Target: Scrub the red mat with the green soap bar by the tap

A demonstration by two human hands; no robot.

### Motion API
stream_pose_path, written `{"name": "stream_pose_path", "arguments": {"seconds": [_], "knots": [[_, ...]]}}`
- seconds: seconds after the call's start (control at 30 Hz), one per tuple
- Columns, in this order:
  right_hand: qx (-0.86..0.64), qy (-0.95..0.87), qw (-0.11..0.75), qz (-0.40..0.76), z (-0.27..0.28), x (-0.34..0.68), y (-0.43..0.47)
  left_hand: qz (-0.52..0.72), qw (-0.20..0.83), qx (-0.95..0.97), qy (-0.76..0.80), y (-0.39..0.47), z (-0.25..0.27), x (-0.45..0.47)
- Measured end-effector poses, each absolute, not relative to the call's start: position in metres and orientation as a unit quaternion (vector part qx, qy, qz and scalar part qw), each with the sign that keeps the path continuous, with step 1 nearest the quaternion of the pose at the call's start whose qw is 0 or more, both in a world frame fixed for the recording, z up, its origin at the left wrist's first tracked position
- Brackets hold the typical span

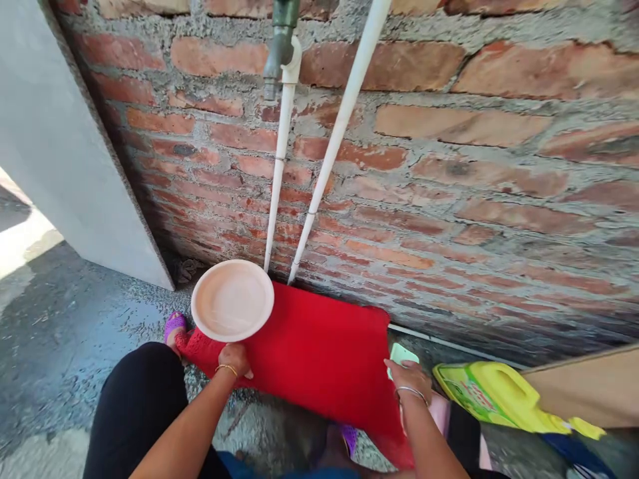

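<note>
A red mat (319, 346) lies spread out in front of me at the foot of the wall, its right end hanging down toward me. My left hand (233, 359) is closed at the mat's near edge, just below a pale pink basin (233, 299); its fingertips are partly hidden. The basin rests on the mat's left end and looks to have nothing solid in it. Over the mat's right edge, my right hand (410, 378) grips a light green plastic scrub brush (403, 354); its underside cannot be seen.
A brick wall (424, 193) rises ahead, with two white pipes (329, 146) and a tap (280, 53). A grey slab (94, 133) leans at left above wet concrete (134, 313). At right lies a yellow detergent bottle (489, 392) beside a brown board (584, 386).
</note>
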State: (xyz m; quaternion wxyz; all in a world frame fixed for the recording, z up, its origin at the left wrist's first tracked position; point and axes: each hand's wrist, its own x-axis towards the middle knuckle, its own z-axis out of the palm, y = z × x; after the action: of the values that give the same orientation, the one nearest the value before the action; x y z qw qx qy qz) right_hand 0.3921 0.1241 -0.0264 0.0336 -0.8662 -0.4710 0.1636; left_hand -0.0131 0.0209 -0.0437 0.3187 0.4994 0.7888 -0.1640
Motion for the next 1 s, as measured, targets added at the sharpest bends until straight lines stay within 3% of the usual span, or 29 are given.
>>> {"name": "stream_pose_path", "arguments": {"seconds": [0.2, 0.3, 0.57, 1.0], "knots": [[-0.836, -0.51, 0.068, 0.191, -0.023, 0.319, 0.134, -0.163, 0.323, 0.506, 0.783, 0.022, -0.04, -0.01], [-0.754, -0.62, 0.081, 0.202, -0.03, 0.253, 0.144, -0.169, 0.33, 0.501, 0.782, 0.023, -0.037, -0.008], [-0.551, -0.807, 0.028, 0.21, -0.04, 0.138, 0.16, -0.182, 0.328, 0.49, 0.787, 0.027, -0.033, -0.003], [-0.87, -0.46, 0.027, 0.175, -0.017, 0.394, 0.153, -0.174, 0.329, 0.487, 0.79, 0.027, -0.029, -0.004]]}}
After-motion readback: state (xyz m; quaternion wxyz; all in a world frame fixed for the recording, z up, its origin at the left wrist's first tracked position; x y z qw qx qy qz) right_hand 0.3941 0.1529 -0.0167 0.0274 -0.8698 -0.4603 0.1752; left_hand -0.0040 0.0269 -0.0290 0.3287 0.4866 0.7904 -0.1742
